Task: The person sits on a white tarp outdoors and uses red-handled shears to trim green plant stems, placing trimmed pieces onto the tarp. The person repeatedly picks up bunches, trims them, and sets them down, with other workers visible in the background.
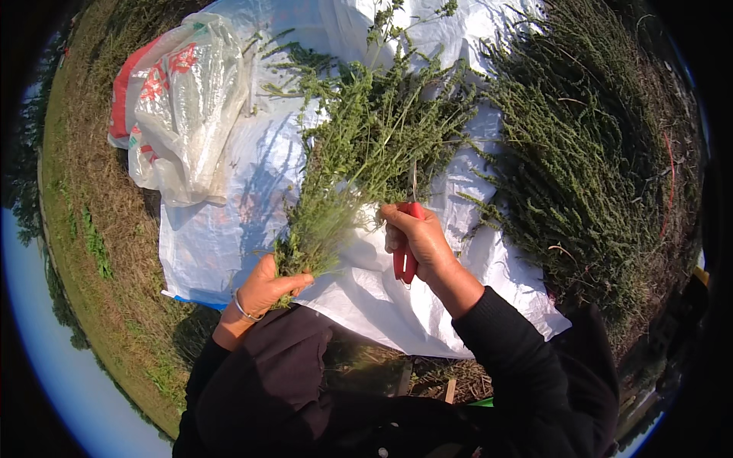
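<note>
My left hand [269, 286] is closed around the lower end of a bunch of leafy green stems [320, 223], which fans up and away from me. In my right hand [418, 235] is a pair of red-handled pruning shears [405, 266], blades pointing away from me; whether the blades are parted is hard to make out. Just beyond the shears lies a loose heap of cut green stems [401, 126] on a white woven plastic sheet [366, 297]. The far part of the bunch overlaps this heap, so their border is unclear.
A translucent woven sack [200, 114] with red printing lies crumpled at the left on the sheet. On the right a large pile of cut green plants [572, 172] covers the sheet's edge. Dry grass [97, 189] borders the left side. A red string [670, 183] lies at far right.
</note>
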### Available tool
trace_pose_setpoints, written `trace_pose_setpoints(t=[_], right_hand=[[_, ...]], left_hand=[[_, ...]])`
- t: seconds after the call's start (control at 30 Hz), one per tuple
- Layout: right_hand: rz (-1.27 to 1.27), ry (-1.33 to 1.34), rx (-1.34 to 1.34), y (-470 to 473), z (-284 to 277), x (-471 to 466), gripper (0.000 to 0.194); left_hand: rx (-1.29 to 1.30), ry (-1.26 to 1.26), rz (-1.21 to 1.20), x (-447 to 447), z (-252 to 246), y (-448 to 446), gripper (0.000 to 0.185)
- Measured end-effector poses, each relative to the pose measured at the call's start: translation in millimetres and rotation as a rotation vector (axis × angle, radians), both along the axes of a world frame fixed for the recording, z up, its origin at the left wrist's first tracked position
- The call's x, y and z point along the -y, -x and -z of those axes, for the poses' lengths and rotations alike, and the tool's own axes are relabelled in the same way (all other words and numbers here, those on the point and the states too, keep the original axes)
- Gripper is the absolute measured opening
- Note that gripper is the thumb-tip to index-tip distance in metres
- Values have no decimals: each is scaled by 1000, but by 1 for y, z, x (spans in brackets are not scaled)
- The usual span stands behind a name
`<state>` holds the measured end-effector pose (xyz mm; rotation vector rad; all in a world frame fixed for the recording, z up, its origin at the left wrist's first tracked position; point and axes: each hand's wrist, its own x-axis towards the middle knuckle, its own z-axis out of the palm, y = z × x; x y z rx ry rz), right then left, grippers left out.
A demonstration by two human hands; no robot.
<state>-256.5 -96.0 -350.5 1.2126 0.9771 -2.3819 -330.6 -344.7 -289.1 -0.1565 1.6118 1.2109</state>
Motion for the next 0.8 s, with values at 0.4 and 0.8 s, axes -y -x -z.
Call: trace_pose_setpoints(t=[0.4, 0.8], right_hand=[[26, 102, -25, -1, -2, -2, 14], [-554, -476, -185, -20, -10, -46, 31]], left_hand=[[6, 31, -156, 16, 2, 3, 20], [131, -46, -337, 88, 2, 25, 28]])
